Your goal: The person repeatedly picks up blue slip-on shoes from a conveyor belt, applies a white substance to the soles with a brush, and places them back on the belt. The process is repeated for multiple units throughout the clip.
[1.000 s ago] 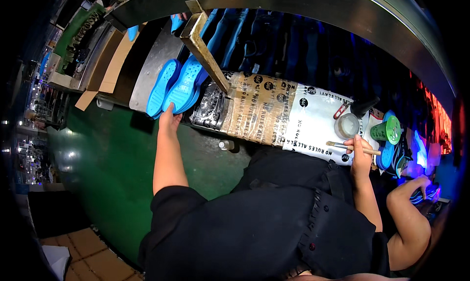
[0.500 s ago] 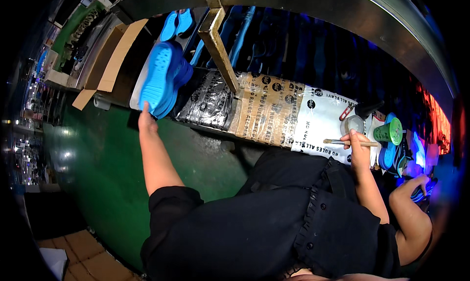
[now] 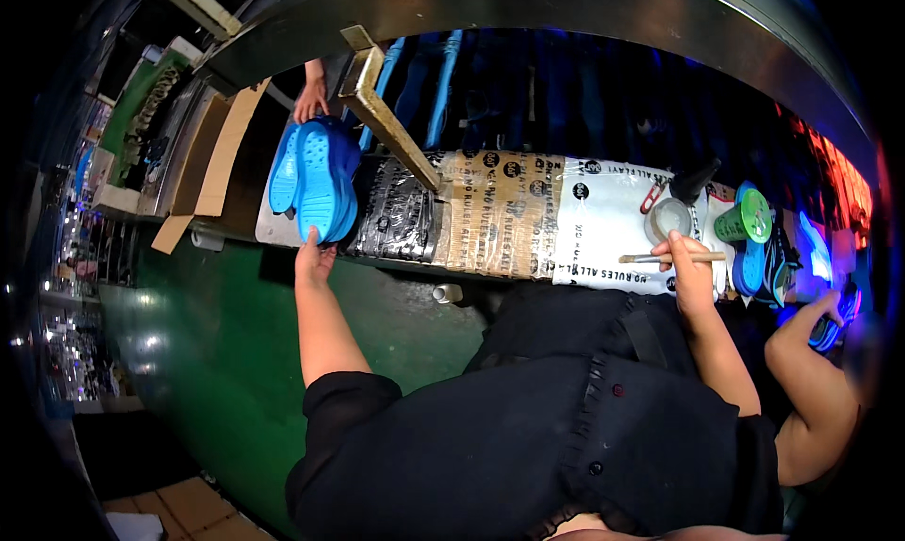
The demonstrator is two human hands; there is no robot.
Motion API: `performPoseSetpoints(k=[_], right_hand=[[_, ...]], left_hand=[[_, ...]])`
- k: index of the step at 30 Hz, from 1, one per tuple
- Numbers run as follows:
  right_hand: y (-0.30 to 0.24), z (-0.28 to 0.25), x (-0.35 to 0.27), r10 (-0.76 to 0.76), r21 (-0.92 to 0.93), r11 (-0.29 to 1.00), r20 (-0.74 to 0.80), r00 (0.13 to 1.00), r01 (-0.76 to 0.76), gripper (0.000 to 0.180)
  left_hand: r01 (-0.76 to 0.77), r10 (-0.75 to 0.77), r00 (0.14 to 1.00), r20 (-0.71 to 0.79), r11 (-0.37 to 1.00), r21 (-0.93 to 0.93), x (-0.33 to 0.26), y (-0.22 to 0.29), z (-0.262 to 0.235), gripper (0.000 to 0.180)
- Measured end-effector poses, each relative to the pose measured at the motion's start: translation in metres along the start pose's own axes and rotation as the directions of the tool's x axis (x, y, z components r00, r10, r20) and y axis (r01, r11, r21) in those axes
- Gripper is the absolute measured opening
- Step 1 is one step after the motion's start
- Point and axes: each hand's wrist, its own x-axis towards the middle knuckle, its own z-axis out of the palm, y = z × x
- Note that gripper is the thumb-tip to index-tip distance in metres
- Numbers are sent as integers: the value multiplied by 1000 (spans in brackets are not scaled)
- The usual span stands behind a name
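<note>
At the left end of the bench, my left hand (image 3: pixel 316 261) closes on the near end of a stack of blue shoe soles (image 3: pixel 323 188). The top sole is light blue with small holes, and darker blue ones show under it. Another light blue sole (image 3: pixel 283 175) lies against the stack's left side. A co-worker's hand (image 3: pixel 311 100) is at the far end of these soles. In my right hand (image 3: pixel 686 268) is a brush (image 3: pixel 650 258) with a wooden handle, held over white wrapping. Just beyond my fingers sits a round translucent cup (image 3: pixel 667 221).
A metal post (image 3: pixel 388 117) rises behind the wrapped bench edge (image 3: pixel 500 211). Rows of soles lie on the dark surface beyond. To the right are a black cone-shaped nozzle (image 3: pixel 696 178), a green cup (image 3: pixel 749 216) and another person's arm (image 3: pixel 811 381). An open cardboard box (image 3: pixel 226 155) stands left.
The view has shifted. The co-worker's hand has come to the far end of the stack, and a light blue sole now lies beside it. My right hand still holds the brush.
</note>
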Motion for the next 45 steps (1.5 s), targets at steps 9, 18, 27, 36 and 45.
performPoseSetpoints(k=[9,18,27,36,45], right_hand=[[11,-14,1,15,30,999,-40,999,-14,40],[14,3,14,-28,60,998,81,996,23,39],[24,-37,-6,-31,183,982,-69,997,43,38],[33,-52,-13,11,241,971,-85,996,10,37],[57,-70,-13,38,191,982,-210,977,3,34]], left_hand=[[-226,209,962,176,971,80,-138,-54,-28,34],[45,-95,930,355,988,145,-255,-86,-13,45],[-586,731,556,394,9,810,-233,-108,132,44],[56,-310,856,415,852,521,-274,-149,170,36],[-203,-258,804,536,728,655,-245,-146,216,66]])
